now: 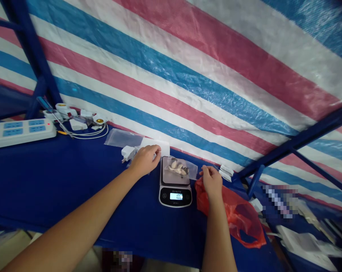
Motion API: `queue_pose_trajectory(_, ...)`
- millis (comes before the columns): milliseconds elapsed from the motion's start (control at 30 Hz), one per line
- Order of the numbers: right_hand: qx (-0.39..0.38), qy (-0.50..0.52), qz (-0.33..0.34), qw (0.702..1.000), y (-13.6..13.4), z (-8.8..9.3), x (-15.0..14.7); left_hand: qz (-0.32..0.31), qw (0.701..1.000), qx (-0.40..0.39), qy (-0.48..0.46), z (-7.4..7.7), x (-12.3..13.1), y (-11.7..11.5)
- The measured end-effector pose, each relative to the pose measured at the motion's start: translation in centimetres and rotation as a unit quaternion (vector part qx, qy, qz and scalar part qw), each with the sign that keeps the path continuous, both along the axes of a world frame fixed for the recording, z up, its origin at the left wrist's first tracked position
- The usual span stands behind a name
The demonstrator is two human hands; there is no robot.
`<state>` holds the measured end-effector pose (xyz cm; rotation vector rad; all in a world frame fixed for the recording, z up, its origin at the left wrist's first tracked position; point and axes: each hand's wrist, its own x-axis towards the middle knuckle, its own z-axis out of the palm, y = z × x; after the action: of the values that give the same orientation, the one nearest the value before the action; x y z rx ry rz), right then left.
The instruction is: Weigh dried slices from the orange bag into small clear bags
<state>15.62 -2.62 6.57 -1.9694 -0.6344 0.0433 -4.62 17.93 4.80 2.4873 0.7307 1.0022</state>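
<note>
A small digital scale (175, 195) sits on the blue table, its display lit. A clear plastic bag (179, 168) with pale pieces inside lies on its platform. My left hand (145, 159) rests just left of the scale, fingers curled on a white paper slip (159, 146) beside a white plug (128, 153). My right hand (211, 182) hovers right of the scale, over a red plastic bag (239, 217), its fingertips pinched close to the clear bag's edge. Whether it holds anything is unclear.
A white power strip (17, 132) lies at the far left, with cables and small white devices (77, 121) behind it. A clear empty bag (122, 138) lies behind my left hand. Small white packets (226, 172) sit right of the scale. A striped tarp (188, 68) forms the back wall.
</note>
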Motion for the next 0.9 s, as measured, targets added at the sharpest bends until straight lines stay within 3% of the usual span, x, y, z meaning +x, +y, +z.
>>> queue_pose_trajectory(267, 0.037, 0.034, 0.059, 0.997, 0.9, -0.8, -0.5, -0.092, 0.993, -0.052, 0.044, 0.2, 0.4, -1.9)
queue_pose_trajectory(433, 0.094, 0.057, 0.121, 0.986, 1.6, -1.2, -1.3, -0.128, 0.987, -0.098, 0.014, -0.3, 1.1, -2.5)
queue_pose_trajectory(900, 0.139, 0.072, 0.136, 0.978, 1.8, -1.5, -1.1, -0.150, 0.985, -0.088, 0.008, -0.5, 0.9, -2.6)
